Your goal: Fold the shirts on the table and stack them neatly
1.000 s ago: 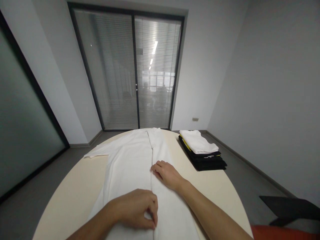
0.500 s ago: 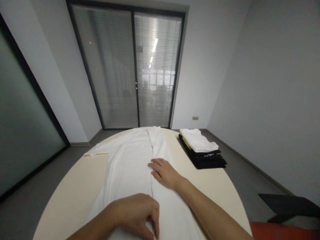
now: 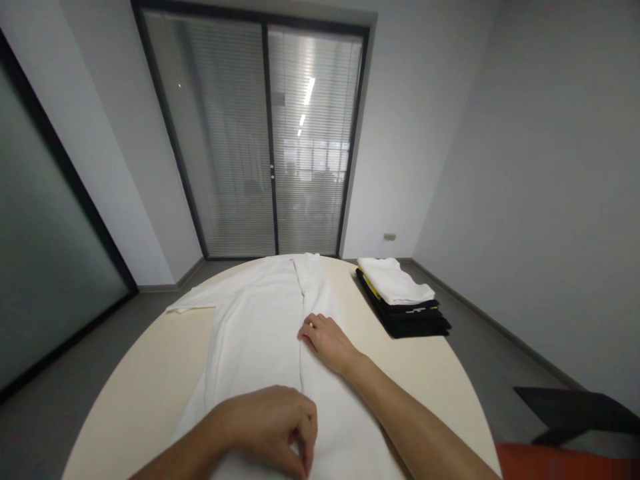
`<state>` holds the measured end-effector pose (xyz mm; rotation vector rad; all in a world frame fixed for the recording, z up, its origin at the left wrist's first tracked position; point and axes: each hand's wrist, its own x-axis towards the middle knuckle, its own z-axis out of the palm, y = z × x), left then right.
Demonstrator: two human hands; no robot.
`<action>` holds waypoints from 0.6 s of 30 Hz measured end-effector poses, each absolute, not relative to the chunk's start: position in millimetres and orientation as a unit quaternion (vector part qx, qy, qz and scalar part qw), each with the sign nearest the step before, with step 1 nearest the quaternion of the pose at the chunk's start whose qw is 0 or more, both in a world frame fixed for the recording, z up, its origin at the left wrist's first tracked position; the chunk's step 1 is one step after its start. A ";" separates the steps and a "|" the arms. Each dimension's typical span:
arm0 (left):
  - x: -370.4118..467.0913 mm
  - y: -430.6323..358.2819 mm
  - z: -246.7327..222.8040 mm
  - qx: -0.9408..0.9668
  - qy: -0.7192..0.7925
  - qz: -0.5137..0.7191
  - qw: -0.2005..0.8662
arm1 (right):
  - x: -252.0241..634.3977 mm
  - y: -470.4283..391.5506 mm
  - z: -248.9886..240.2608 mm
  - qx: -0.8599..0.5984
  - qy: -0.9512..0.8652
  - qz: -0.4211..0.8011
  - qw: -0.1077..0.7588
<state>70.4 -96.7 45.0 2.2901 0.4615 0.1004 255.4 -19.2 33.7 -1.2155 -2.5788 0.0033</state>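
A white shirt (image 3: 255, 333) lies on the round cream table, one sleeve pointing left and its right part folded over, with an edge running down the middle. Near the bottom of the view my left hand (image 3: 280, 427) pinches the shirt close to that edge, thumb and index finger together. Farther up, my right hand (image 3: 327, 343) rests on the folded part, its fingers curled and pinching the same edge.
On the right of the table (image 3: 145, 380) stands a stack of folded clothes, a white one (image 3: 397, 280) above black ones (image 3: 417, 325). A black and red chair (image 3: 580, 407) is at the lower right. Glass doors lie beyond the table.
My right hand's fingers, stretched out before, have curled in and closed at the edge of the shirt. My left hand's thumb and index finger have come closer together.
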 end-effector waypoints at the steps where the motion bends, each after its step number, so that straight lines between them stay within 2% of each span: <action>1: 70.2 -96.5 43.4 0.904 0.184 0.040 0.383 | 253.4 -19.3 34.9 -0.434 -0.890 -0.013 0.140; 4: 68.2 -96.0 41.8 0.909 0.198 0.037 0.365 | 250.3 -20.6 35.3 -0.458 -0.877 -0.027 0.146; 10: 71.0 -99.6 46.8 0.923 0.182 0.049 0.336 | 258.3 -24.0 20.5 -0.446 -0.875 0.047 0.184; 13: 75.7 -100.8 49.5 0.940 0.169 0.090 0.284 | 262.6 -23.3 13.3 -0.452 -0.876 0.085 0.148; 18: 82.2 -106.2 44.4 0.967 0.127 0.035 0.216 | 266.2 -22.3 16.7 -0.463 -0.871 0.145 0.083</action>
